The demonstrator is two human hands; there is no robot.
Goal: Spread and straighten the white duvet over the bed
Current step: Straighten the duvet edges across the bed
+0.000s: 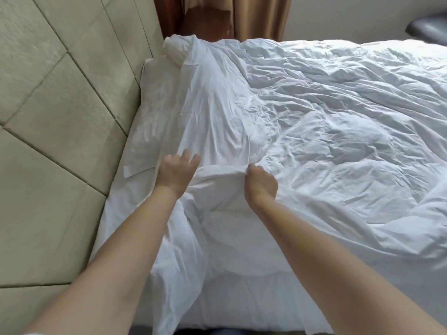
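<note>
The white duvet lies wrinkled across the bed, bunched into folds near the head end and hanging over the near side. My right hand is closed on a fold of the duvet's top edge, pinching the cloth up. My left hand rests on the duvet just left of that fold, fingers spread and pressing down on the cloth. A white pillow lies partly under the duvet against the headboard.
A padded beige headboard fills the left side. Brown curtains and a wooden piece hang beyond the bed's far side. A dark chair edge shows at the top right.
</note>
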